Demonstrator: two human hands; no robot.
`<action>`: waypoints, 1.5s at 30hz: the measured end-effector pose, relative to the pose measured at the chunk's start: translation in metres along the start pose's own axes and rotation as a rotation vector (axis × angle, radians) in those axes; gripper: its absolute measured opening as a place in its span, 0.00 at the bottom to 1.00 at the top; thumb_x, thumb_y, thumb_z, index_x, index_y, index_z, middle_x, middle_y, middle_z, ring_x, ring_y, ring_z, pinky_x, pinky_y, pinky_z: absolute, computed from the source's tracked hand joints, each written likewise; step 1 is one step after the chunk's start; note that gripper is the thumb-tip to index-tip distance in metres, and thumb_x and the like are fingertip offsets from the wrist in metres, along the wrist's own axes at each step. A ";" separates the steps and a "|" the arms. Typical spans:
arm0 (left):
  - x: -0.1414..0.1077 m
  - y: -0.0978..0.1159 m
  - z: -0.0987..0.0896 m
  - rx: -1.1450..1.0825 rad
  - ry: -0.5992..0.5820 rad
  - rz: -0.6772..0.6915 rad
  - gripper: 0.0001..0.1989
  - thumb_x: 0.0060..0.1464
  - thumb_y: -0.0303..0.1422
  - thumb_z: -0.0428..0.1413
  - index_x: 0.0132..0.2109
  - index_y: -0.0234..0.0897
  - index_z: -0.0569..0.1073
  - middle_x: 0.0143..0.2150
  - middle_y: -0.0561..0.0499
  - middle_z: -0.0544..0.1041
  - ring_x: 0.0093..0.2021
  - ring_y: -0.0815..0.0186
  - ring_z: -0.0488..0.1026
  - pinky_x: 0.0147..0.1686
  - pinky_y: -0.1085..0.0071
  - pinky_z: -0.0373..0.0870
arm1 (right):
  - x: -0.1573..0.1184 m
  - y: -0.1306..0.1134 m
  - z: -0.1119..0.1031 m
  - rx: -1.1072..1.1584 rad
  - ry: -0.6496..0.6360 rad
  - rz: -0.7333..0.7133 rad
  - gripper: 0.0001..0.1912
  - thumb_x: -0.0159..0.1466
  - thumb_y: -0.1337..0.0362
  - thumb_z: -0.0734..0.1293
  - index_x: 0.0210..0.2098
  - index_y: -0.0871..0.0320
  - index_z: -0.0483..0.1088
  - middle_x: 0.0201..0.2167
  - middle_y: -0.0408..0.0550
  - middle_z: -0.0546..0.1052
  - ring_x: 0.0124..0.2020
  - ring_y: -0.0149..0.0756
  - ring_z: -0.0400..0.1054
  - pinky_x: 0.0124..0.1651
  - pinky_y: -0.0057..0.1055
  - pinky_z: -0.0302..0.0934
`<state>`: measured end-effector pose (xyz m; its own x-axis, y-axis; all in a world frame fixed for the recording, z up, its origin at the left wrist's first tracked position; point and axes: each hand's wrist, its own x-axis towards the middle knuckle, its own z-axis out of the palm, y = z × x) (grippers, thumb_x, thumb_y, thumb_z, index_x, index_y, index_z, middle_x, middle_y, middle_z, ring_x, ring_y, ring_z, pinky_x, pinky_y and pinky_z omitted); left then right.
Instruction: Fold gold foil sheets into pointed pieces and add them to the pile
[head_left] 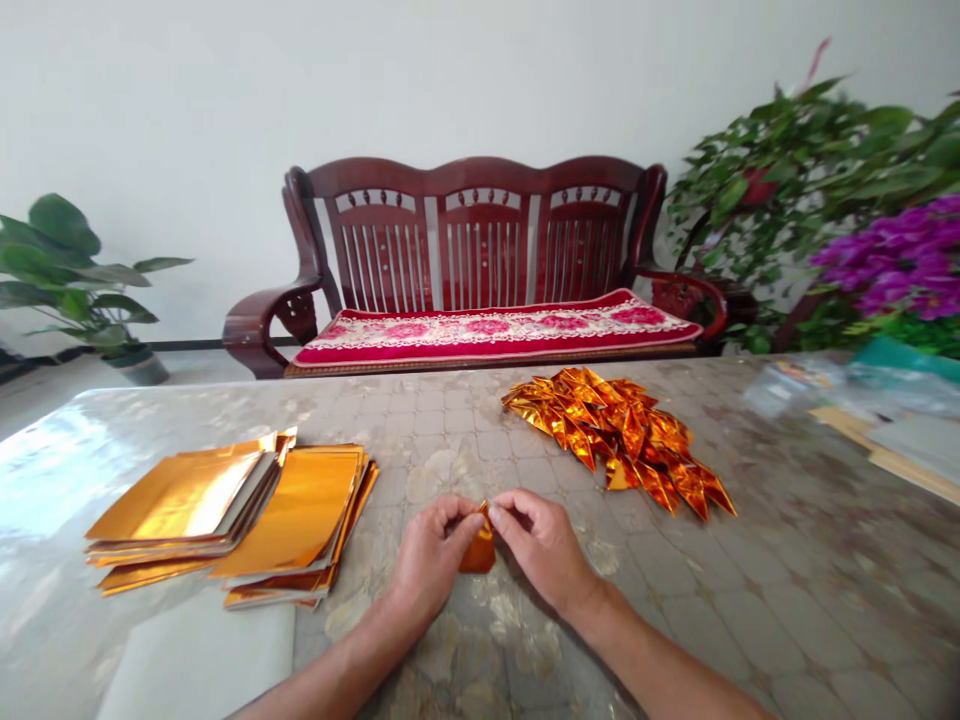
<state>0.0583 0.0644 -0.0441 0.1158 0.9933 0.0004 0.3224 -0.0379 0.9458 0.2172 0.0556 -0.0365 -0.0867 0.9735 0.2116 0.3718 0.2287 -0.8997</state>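
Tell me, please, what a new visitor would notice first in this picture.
The shiny gold foil stands out first: a heap of folded pieces lies on the far half of the table, and stacks of sheets lie at its left. At the near edge, the left hand and right hand pinch a small folded piece. Behind the table stands a dark red wooden bench, with purple flowers at the right.
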 end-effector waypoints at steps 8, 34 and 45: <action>-0.001 -0.005 0.000 0.018 0.018 0.054 0.08 0.56 0.37 0.55 0.37 0.37 0.72 0.30 0.54 0.76 0.30 0.67 0.72 0.32 0.74 0.67 | 0.004 0.002 0.003 0.353 -0.019 0.259 0.13 0.58 0.54 0.68 0.31 0.59 0.74 0.20 0.41 0.72 0.21 0.31 0.66 0.25 0.25 0.62; -0.005 0.007 -0.003 0.106 -0.003 0.037 0.16 0.60 0.38 0.50 0.43 0.40 0.81 0.39 0.53 0.83 0.41 0.60 0.79 0.42 0.70 0.72 | 0.005 -0.001 0.001 0.312 0.076 0.252 0.11 0.55 0.56 0.68 0.30 0.59 0.72 0.20 0.42 0.73 0.21 0.32 0.66 0.23 0.26 0.62; -0.006 0.008 -0.004 0.122 -0.016 0.037 0.15 0.58 0.37 0.51 0.41 0.39 0.81 0.37 0.53 0.83 0.39 0.61 0.78 0.39 0.72 0.71 | 0.006 0.004 -0.001 0.181 0.080 0.158 0.09 0.58 0.58 0.68 0.29 0.58 0.74 0.20 0.42 0.73 0.22 0.32 0.66 0.26 0.26 0.62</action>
<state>0.0566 0.0584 -0.0350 0.1447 0.9891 0.0286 0.4295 -0.0888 0.8987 0.2190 0.0626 -0.0382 0.0359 0.9956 0.0861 0.2029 0.0771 -0.9762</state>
